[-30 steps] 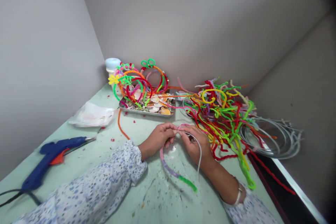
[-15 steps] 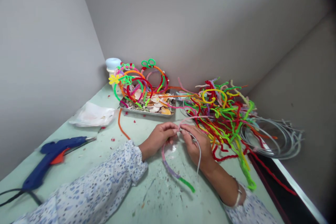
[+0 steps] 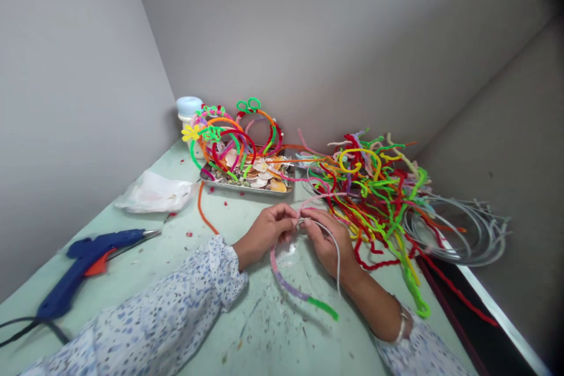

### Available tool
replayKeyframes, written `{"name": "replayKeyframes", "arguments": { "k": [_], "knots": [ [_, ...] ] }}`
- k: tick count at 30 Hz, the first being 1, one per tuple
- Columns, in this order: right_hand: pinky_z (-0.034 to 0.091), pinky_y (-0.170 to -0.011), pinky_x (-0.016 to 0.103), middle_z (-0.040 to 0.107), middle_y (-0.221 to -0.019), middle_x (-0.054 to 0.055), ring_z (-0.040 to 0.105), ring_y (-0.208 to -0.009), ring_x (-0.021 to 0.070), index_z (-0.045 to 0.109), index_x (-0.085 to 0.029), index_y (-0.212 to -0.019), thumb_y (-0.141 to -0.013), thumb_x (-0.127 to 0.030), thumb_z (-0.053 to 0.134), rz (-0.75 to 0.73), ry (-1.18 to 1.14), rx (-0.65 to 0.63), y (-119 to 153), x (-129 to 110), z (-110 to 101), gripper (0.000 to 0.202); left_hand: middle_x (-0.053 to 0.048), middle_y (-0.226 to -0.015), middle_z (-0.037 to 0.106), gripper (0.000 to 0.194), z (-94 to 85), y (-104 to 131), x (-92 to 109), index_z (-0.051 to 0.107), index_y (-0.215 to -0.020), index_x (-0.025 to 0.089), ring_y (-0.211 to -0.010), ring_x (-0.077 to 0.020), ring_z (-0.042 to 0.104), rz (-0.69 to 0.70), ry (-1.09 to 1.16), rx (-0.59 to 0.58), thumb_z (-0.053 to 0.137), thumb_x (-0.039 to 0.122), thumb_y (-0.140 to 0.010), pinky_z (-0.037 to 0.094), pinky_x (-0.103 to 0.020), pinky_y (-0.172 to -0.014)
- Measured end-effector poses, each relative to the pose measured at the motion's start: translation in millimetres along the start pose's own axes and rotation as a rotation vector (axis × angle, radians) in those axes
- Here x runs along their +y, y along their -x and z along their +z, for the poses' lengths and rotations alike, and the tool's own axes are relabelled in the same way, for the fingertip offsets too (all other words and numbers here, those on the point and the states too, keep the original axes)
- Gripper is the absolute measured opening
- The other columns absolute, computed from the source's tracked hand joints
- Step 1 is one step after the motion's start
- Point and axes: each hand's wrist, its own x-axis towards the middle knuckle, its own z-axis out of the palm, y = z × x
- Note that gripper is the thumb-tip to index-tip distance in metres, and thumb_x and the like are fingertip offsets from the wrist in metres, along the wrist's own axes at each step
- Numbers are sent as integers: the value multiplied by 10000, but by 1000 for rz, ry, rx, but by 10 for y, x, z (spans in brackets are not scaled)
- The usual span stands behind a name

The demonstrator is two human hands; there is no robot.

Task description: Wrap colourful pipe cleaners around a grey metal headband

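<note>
Over the table's middle, my left hand (image 3: 268, 234) is closed in a pinch on a thin headband hoop. Its lower end is wrapped in pipe cleaner (image 3: 291, 289), pink, then purple, with a green tip. My right hand (image 3: 331, 247) sits just to the right, thumb and fingers closed on the hoop near the left fingertips. From there the hoop's bare greyish-white part (image 3: 338, 258) curves down past my right wrist. A loose pink pipe cleaner (image 3: 325, 195) sticks out above both hands. Fingers hide the exact spot where it meets the hoop.
Finished colourful headbands (image 3: 259, 114) rest on a metal tray (image 3: 247, 188) of shells, beside a lidded jar (image 3: 190, 107). At right lie a pipe cleaner heap (image 3: 374, 188) and coiled bare hoops (image 3: 480, 247). Left are a plastic bag (image 3: 154, 192) and a blue glue gun (image 3: 88, 267).
The hoop has turned slightly: its green-tipped end and bare end have both swung to the right. The pink pipe cleaner's free end has shifted a little left. Both hands keep their pinch.
</note>
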Motion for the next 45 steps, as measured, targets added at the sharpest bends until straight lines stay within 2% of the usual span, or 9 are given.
{"name": "replayKeyframes", "arguments": {
  "k": [13,22,29,35,41,45],
  "knots": [
    [540,-666,327,670,-943,83,643,-755,192,647,-191,-1017,-876,-318,486,175,-195,-14,21,46,60,250,17,-620,559,82,23,17,50,565,-774,131,-451,-68,494,-20,22,6,578,200,-732,365,-188,-461],
    [531,-639,312,680,-970,72,639,-733,179,642,-194,-1037,-865,-335,508,235,-253,-1,4,13,45,260,2,-663,598,108,38,23,61,604,-792,119,-462,-74,526,-4,10,39,608,205,-727,395,-192,-472],
    [510,-725,327,650,-1008,70,607,-888,202,636,-209,-1057,-877,-306,487,194,-268,-32,-10,17,26,252,-15,-681,621,124,42,15,47,608,-789,110,-472,-81,537,-26,41,33,624,210,-718,419,-201,-482],
    [501,-712,313,640,-988,64,596,-883,198,644,-215,-1026,-880,-285,473,149,-289,-45,-9,37,21,235,-17,-681,616,111,35,8,38,595,-785,114,-490,-89,546,-39,68,15,616,196,-713,430,-211,-497],
    [498,-704,311,642,-1010,59,603,-877,195,645,-225,-1033,-882,-296,478,189,-295,-47,-16,19,23,236,3,-662,600,118,36,12,24,560,-817,138,-486,-87,545,-27,80,9,600,180,-715,428,-207,-495],
    [497,-642,290,641,-1009,68,613,-825,185,647,-212,-1026,-876,-316,491,217,-316,-32,-7,32,42,240,-4,-660,604,102,39,16,34,551,-804,136,-481,-85,543,-36,78,13,589,188,-725,424,-202,-483]
  ]
}}
